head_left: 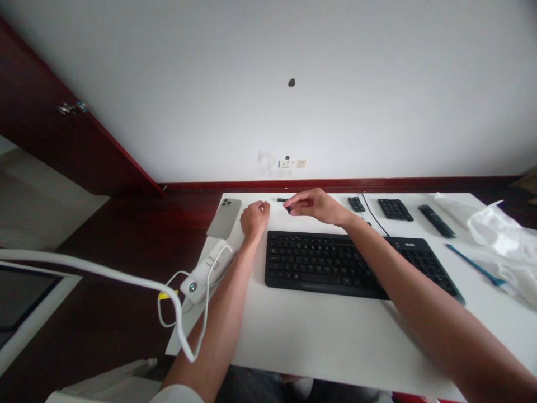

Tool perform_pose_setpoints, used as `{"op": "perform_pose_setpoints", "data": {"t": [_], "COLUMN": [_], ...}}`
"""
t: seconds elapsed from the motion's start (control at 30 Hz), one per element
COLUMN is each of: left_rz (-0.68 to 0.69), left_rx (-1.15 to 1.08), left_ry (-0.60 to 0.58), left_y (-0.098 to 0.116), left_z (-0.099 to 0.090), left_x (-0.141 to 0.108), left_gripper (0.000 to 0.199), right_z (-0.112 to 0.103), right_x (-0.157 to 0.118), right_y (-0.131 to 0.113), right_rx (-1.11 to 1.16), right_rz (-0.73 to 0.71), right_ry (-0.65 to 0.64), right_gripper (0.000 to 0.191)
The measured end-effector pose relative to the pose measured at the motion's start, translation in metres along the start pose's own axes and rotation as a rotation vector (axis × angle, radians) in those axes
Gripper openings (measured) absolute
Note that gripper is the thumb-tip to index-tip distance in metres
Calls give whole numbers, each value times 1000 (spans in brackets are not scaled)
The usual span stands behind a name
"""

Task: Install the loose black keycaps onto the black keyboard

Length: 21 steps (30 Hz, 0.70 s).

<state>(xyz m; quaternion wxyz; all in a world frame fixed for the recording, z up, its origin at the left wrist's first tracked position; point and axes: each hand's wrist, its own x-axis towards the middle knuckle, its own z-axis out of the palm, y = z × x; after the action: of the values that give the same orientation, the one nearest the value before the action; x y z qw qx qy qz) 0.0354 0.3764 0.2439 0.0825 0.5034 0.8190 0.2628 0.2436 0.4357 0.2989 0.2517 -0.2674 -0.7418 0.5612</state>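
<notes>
My right hand (pixel 315 205) is above the desk behind the keyboard, its thumb and fingers pinching a small black keycap (pixel 288 209). Just beyond those fingertips lies a short row of black keycaps (pixel 281 200). My left hand (pixel 254 219) rests on the desk to the left with its fingers curled in; whatever they may hold is hidden. The black keyboard (pixel 319 263) lies below both hands, and my right forearm crosses over it. Further right, two groups of keycaps are laid out: a smaller one (pixel 356 204) and a larger block (pixel 395 209).
A phone (pixel 224 218) and a white power strip (pixel 205 274) with looped cable line the white desk's (pixel 293 330) left edge. On the right are a black remote-like object (pixel 436 221), a blue thin tool (pixel 476 265) and a crumpled white bag (pixel 499 229).
</notes>
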Motion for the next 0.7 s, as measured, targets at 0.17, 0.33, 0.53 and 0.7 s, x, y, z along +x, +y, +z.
{"op": "perform_pose_setpoints", "data": {"t": [0.17, 0.33, 0.53, 0.7], "left_rz": [4, 2, 4, -10], "left_rx": [21, 39, 47, 51], "left_ry": [-9, -22, -13, -25], "left_y": [2, 2, 1, 0], "left_z": [-2, -3, 0, 1], "left_x": [0, -1, 0, 1], "left_gripper": [39, 39, 41, 41], "right_z": [5, 6, 2, -7], "right_x": [-7, -13, -18, -24], "right_y": [-23, -38, -46, -41], "right_rx": [162, 215, 181, -109], "right_rz": [9, 2, 40, 125], "right_ry": [-61, -106, -169, -268], "right_gripper": [43, 44, 45, 39]}}
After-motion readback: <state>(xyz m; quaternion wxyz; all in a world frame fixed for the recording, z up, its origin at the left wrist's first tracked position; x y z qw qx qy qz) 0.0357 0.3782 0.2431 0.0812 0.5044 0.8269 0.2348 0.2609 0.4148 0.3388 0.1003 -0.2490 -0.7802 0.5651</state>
